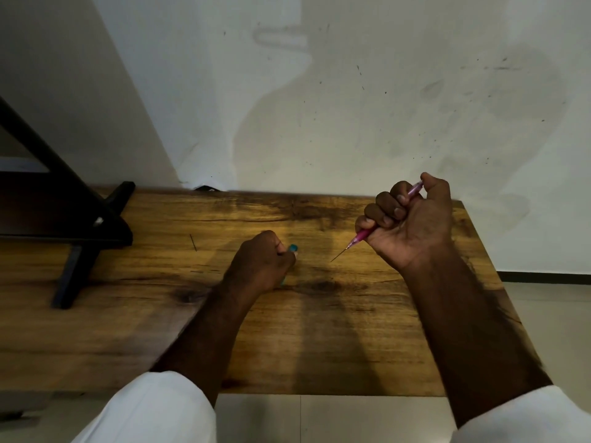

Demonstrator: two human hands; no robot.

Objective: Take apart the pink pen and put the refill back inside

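My right hand is raised above the right side of the wooden table, closed in a fist around the pink pen. The pen slants down to the left, its thin tip pointing at the tabletop; its upper end shows above my thumb. My left hand rests on the table near the middle, fingers curled around a teal pen, of which only a short end and a sliver below the hand show. The two hands are apart.
A black stand with angled legs occupies the table's left part. A thin dark stick lies on the wood between the stand and my left hand. The wall rises right behind the table's far edge; tiled floor shows at right and below.
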